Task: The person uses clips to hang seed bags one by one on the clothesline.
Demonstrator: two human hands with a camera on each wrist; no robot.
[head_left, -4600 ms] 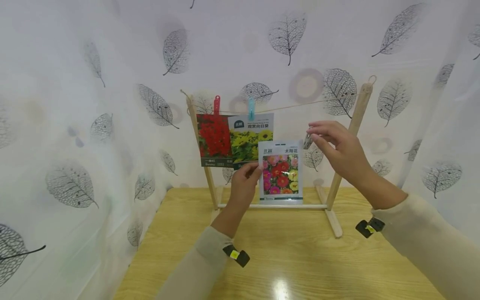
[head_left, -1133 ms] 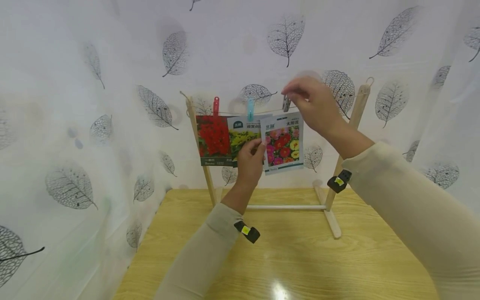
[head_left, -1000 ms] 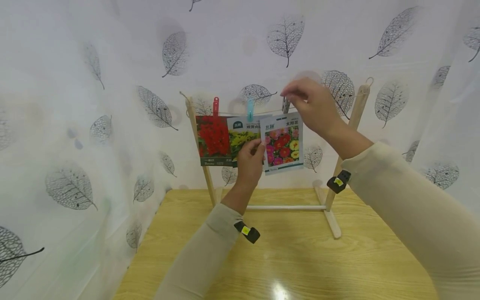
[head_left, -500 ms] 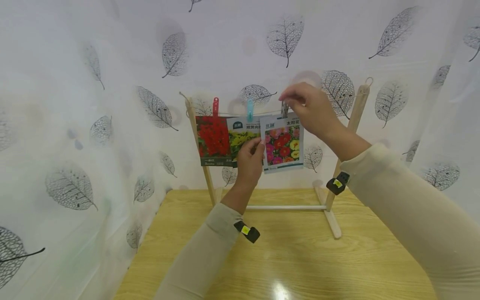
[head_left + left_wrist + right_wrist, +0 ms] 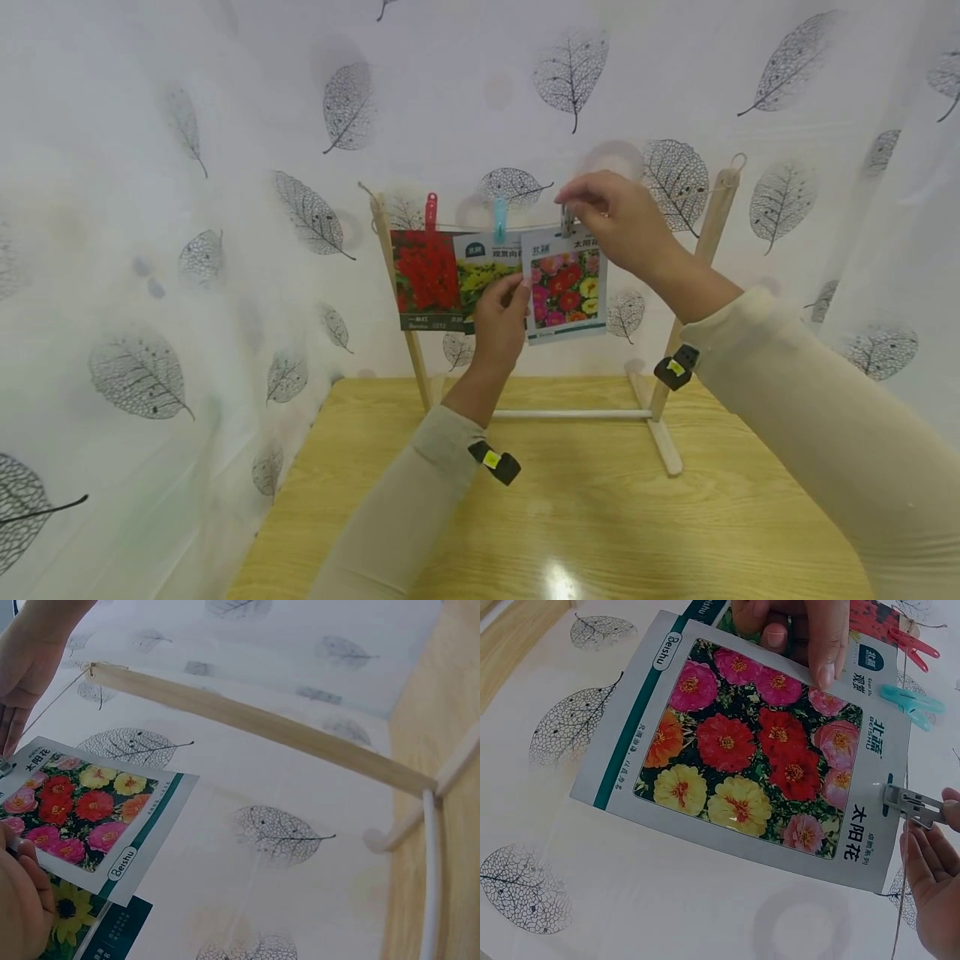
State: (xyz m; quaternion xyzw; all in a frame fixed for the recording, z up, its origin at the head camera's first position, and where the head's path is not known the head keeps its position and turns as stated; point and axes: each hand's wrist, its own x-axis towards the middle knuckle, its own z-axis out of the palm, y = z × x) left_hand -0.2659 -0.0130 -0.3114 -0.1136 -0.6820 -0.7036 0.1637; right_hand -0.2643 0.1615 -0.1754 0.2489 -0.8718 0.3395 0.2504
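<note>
Our right hand (image 5: 622, 218) pinches a grey clip (image 5: 909, 804) onto the top edge of the flower seed packet (image 5: 566, 283) at the string (image 5: 536, 223), while our left hand (image 5: 501, 321) pinches the packet's left edge. Its border reads "Beishu". If the clip misses the string, the packet could drop toward the tabletop (image 5: 600, 517).

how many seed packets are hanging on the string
3: the red-flower seed packet at the left end, the sunflower seed packet in the middle, half covered, and the mixed-colour flower seed packet on the right, held by both hands.
</note>
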